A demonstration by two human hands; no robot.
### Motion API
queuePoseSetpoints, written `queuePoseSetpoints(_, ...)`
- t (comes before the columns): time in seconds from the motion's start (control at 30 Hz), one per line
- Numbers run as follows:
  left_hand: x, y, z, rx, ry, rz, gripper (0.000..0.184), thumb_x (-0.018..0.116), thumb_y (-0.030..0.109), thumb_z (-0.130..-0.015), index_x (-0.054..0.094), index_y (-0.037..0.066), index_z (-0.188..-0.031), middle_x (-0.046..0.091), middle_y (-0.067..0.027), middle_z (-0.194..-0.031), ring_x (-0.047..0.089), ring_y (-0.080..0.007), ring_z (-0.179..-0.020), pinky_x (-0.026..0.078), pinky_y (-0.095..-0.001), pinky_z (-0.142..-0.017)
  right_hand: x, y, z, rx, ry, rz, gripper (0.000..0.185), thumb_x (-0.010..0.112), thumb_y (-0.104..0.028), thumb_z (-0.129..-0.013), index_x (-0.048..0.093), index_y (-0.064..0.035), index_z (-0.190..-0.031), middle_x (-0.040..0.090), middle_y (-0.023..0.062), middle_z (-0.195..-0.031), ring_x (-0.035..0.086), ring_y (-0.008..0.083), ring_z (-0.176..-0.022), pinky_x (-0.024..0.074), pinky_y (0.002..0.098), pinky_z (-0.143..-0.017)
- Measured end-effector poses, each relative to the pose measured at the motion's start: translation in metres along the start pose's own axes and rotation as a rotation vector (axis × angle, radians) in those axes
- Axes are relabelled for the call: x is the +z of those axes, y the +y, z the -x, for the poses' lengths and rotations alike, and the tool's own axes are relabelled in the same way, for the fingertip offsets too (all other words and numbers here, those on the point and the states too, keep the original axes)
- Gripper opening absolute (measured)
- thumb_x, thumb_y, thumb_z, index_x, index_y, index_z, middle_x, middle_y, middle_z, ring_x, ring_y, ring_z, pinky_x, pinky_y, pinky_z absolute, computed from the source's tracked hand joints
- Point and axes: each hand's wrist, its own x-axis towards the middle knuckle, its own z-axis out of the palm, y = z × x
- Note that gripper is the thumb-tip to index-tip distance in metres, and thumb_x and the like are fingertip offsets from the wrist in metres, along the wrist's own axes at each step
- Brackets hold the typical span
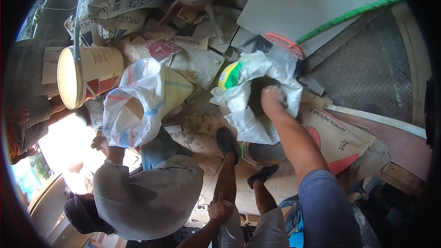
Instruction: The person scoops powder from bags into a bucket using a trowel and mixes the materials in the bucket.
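Observation:
My right hand (273, 97) is closed at the open mouth of a crumpled white sack (243, 117). Its inside looks dark, and what my fingers hold, if anything, is hidden. A yellow-green patch shows on the sack's upper left. My left hand (220, 210) is low by my knee, its fingers curled at the edge of the pale shorts; whatever they grip cannot be made out. Just below the white sack stands a dark round container (264, 152) with a green-yellow rim.
A bent-over co-worker (147, 197) is beside a striped sack (133, 115). A cream bucket (92, 73) lies at left. A pink-orange plastic handle (282, 43), green hose (349, 18) and cement bag (337, 135) surround the white sack. Other people show at the left edge.

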Motion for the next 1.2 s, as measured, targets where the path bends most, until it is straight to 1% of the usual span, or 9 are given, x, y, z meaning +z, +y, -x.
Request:
queuePoseSetpoints(0.13, -0.008, -0.006, -0.002, -0.015, -0.05, 0.066, 0.083, 0.066, 0.042, -0.071, 0.033, 0.009, -0.139, 0.036, -0.0211, -0.139, 0.042, -0.0379, -0.122, 0.041, -0.0468, -0.098, 0.025, -0.018, -0.037, -0.138, -0.063, 0.375, 0.03, 0.055, -0.019, -0.087, 0.062, -0.0125, -0.115, 0.062, 0.0057, -0.117, 0.062, 0.0186, -0.104, 0.0529, 0.0331, -0.076)
queuePoseSetpoints(0.2, -0.006, -0.009, -0.006, -0.01, -0.06, 0.109, 0.083, 0.066, 0.043, -0.07, 0.033, 0.009, -0.139, 0.035, -0.0217, -0.139, 0.042, -0.0389, -0.123, 0.041, -0.0473, -0.097, 0.005, -0.04, -0.02, -0.013, -0.245, 0.091, 0.033, 0.057, -0.02, -0.085, 0.061, -0.0115, -0.116, 0.059, 0.0077, -0.121, 0.056, 0.018, -0.113, 0.0486, 0.0328, -0.087)
queuePoseSetpoints(0.23, -0.008, -0.011, -0.004, -0.007, -0.065, 0.129, 0.083, 0.067, 0.043, -0.07, 0.034, 0.009, -0.139, 0.034, -0.0222, -0.139, 0.042, -0.0398, -0.123, 0.042, -0.0479, -0.097, 0.041, -0.042, -0.031, -0.137, 0.029, 0.125, 0.035, 0.062, -0.02, -0.08, 0.061, -0.0102, -0.113, 0.06, 0.01, -0.119, 0.059, 0.0201, -0.109, 0.048, 0.0332, -0.088)
queuePoseSetpoints(0.27, -0.01, -0.012, 0.001, -0.013, -0.08, 0.138, 0.083, 0.067, 0.043, -0.07, 0.034, 0.009, -0.139, 0.034, -0.0222, -0.139, 0.042, -0.0398, -0.123, 0.042, -0.0479, -0.097, 0.07, -0.026, -0.041, -0.273, 0.017, 0.054, 0.032, 0.058, -0.019, -0.082, 0.061, -0.0089, -0.112, 0.06, 0.0117, -0.118, 0.061, 0.0229, -0.104, 0.0498, 0.0317, -0.085)
queuePoseSetpoints(0.37, -0.019, -0.007, -0.008, -0.008, -0.089, 0.182, 0.082, 0.067, 0.043, -0.07, 0.034, 0.01, -0.138, 0.032, -0.0225, -0.14, 0.041, -0.0422, -0.123, 0.042, -0.0482, -0.097, 0.026, -0.023, -0.012, -0.134, -0.246, -0.124, 0.034, 0.052, -0.021, -0.085, 0.06, -0.0078, -0.115, 0.055, 0.0131, -0.126, 0.057, 0.024, -0.112, 0.0459, 0.0312, -0.091)
queuePoseSetpoints(0.43, -0.012, -0.011, -0.009, -0.019, -0.079, 0.138, 0.082, 0.066, 0.043, -0.07, 0.034, 0.011, -0.138, 0.03, -0.0229, -0.141, 0.039, -0.0445, -0.123, 0.042, -0.0484, -0.097, 0.062, -0.015, -0.03, -0.329, -0.198, -0.052, 0.028, 0.049, -0.023, -0.086, 0.066, -0.0096, -0.105, 0.066, 0.0126, -0.105, 0.063, 0.0266, -0.1, 0.0495, 0.0399, -0.084)
queuePoseSetpoints(1.07, -0.032, 0.0, -0.009, -0.027, -0.124, 0.142, 0.086, 0.068, 0.044, -0.068, 0.033, 0.011, -0.139, 0.033, -0.0233, -0.14, 0.039, -0.041, -0.124, 0.041, -0.0474, -0.098, 0.113, -0.017, -0.026, -0.721, 0.368, -0.323, 0.027, 0.046, -0.018, -0.087, 0.066, -0.0075, -0.101, 0.066, 0.0123, -0.105, 0.062, 0.0257, -0.1, 0.047, 0.0399, -0.085)
queuePoseSetpoints(1.1, -0.029, 0.0, -0.01, -0.018, -0.106, 0.137, 0.086, 0.069, 0.043, -0.068, 0.033, 0.011, -0.139, 0.033, -0.0231, -0.14, 0.04, -0.0407, -0.124, 0.041, -0.0475, -0.098, 0.069, -0.011, -0.01, -0.926, 0.186, 0.54, 0.028, 0.042, -0.015, -0.089, 0.064, -0.0055, -0.103, 0.065, 0.0133, -0.104, 0.06, 0.0267, -0.099, 0.0456, 0.0376, -0.085)
queuePoseSetpoints(1.2, -0.019, -0.005, -0.011, -0.004, -0.095, 0.121, 0.086, 0.07, 0.042, -0.068, 0.032, 0.011, -0.14, 0.033, -0.0224, -0.14, 0.04, -0.04, -0.124, 0.042, -0.0477, -0.097, 0.075, -0.012, -0.012, -0.665, 0.043, -0.05, 0.027, 0.047, -0.018, -0.088, 0.061, -0.0022, -0.106, 0.064, 0.0188, -0.102, 0.06, 0.0343, -0.098, 0.0457, 0.0407, -0.084)
